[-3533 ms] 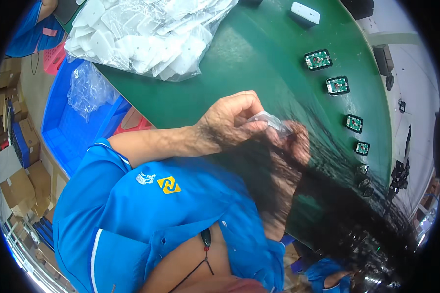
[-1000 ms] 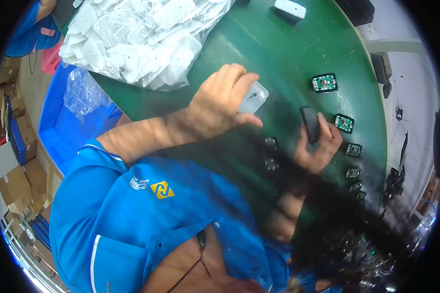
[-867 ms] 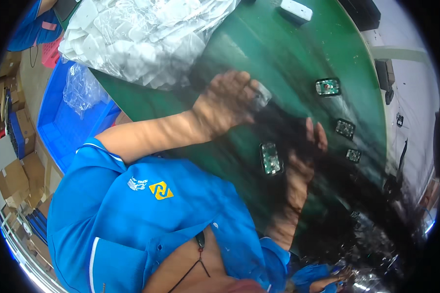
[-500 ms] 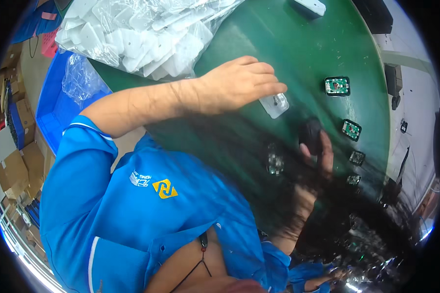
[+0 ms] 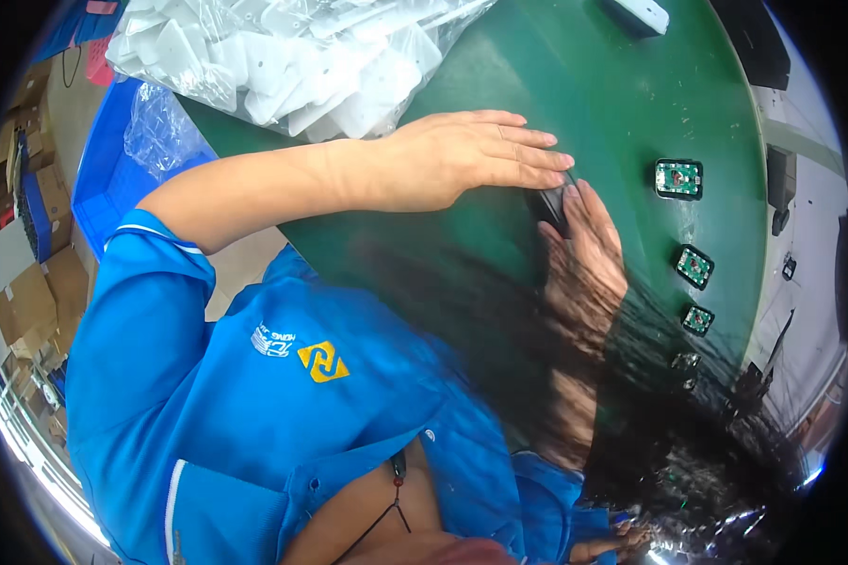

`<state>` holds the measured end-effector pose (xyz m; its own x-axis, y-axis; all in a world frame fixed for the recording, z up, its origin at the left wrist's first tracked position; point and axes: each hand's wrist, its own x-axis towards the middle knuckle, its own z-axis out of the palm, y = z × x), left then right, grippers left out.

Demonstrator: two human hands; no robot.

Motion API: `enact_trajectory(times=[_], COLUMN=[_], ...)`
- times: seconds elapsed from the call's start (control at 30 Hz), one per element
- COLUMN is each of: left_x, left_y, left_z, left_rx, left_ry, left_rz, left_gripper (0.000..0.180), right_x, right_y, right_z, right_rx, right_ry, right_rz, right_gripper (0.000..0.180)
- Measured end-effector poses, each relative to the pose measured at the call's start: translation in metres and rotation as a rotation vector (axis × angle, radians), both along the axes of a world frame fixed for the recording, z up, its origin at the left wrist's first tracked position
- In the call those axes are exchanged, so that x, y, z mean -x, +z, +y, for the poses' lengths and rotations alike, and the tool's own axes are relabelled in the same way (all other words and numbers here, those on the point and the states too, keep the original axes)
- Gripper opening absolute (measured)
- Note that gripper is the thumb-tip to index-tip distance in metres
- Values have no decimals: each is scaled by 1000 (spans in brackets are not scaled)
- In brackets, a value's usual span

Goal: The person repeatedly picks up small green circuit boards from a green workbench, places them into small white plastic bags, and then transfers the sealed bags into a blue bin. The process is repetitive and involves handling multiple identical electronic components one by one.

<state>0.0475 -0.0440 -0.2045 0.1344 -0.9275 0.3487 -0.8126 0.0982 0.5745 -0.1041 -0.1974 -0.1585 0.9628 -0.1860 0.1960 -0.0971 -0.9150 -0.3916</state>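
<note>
A black plastic case, tilted on edge, is between my two hands above the green table. My right hand is closed around it from the right, thumb on the near side, with dark strands of hair across the wrist and forearm. From the left reaches my left hand, its fingers stretched out straight and their tips lying over the top of the case. The left thumb and the inner side of the case are hidden. The clear plastic piece seen earlier does not show. Right of my hands, a green circuit board in a black shell lies face up.
Further shells with boards line the right edge of the green table. A clear bag of white plastic plates covers the far left. A white box-shaped part lies far right. Beside the table stands a blue bin. Hair hides the lower right.
My right hand has brought the black case up and left to my left hand. The left fingers have straightened over it, and the clear piece they held is out of sight.
</note>
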Motion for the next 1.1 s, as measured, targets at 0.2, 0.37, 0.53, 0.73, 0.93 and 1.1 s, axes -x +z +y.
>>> enact_trajectory(times=[0.2,0.37,0.53,0.73,0.93,1.1], left_x=[-1,2,-2,-46,-102,-129], left_y=[0,-19,7,23,10,22], left_z=[-4,-22,-49,-99,-147,-124], left_rx=[42,226,173,-201,-521,-615], left_ry=[15,60,81,449,332,288], left_rz=[-272,-240,-133,326,807,648], left_gripper=[44,41,34,32,31,31], right_x=[3,-4,-13,19,132,174], right_y=[-12,9,11,19,45,27], right_z=[6,-23,-55,-85,-76,-27], right_rx=[-12,-171,-786,-765,-289,-231], right_ry=[-69,-20,-144,-376,-681,-699], right_rz=[-61,154,126,-221,-37,230], right_gripper=[40,42,37,31,24,36])
